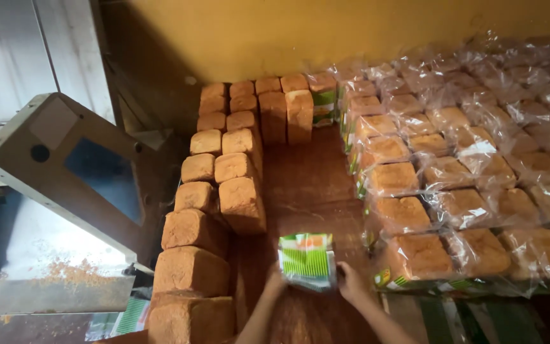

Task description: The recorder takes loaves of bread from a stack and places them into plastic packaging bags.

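My left hand (275,278) and right hand (351,283) both grip green-striped bag (307,260), low over brown tabletop (307,185). Bare loaves (242,202) stacked left. Bagged loaves (418,256) right. Yellow wall (351,32) behind.

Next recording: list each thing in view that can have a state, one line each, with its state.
Bagged loaf: wrapped, held between both hands.
Left hand: gripping the bag's left side.
Right hand: gripping its right side.
Bare loaves: unwrapped, standing in rows.
Wrapped loaves: bagged in clear plastic, packed side by side.
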